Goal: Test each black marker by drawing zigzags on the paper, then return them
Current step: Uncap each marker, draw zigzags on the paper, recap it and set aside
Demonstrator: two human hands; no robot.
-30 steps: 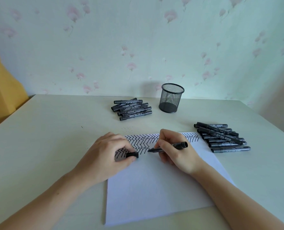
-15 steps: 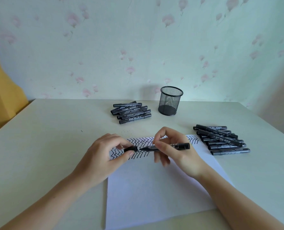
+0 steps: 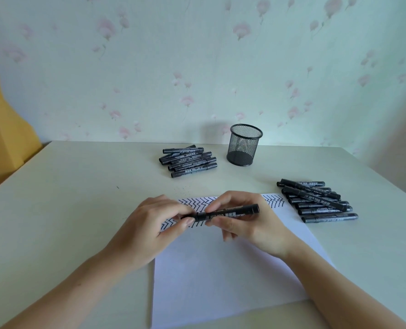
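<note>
A black marker [image 3: 233, 213] is held level just above the white paper [image 3: 221, 276]. My right hand [image 3: 249, 224] grips its barrel. My left hand [image 3: 154, 224] pinches the cap [image 3: 197, 216], which sits on the marker's left end. Rows of black zigzags [image 3: 197, 203] run along the paper's far edge, partly hidden by both hands. A pile of several black markers [image 3: 189, 162] lies at the back, left of centre. A second pile of several markers [image 3: 318, 201] lies to the right of the paper.
A black mesh pen cup [image 3: 244, 148] stands at the back of the pale table [image 3: 66, 210], against the flowered wall. A yellow curtain [image 3: 0, 115] hangs at the far left. The table's right edge runs close past the right-hand pile.
My right hand lifted the marker's tip off the paper and turned it level. My left hand brought the loose cap to the tip; the cap now sits on the marker.
</note>
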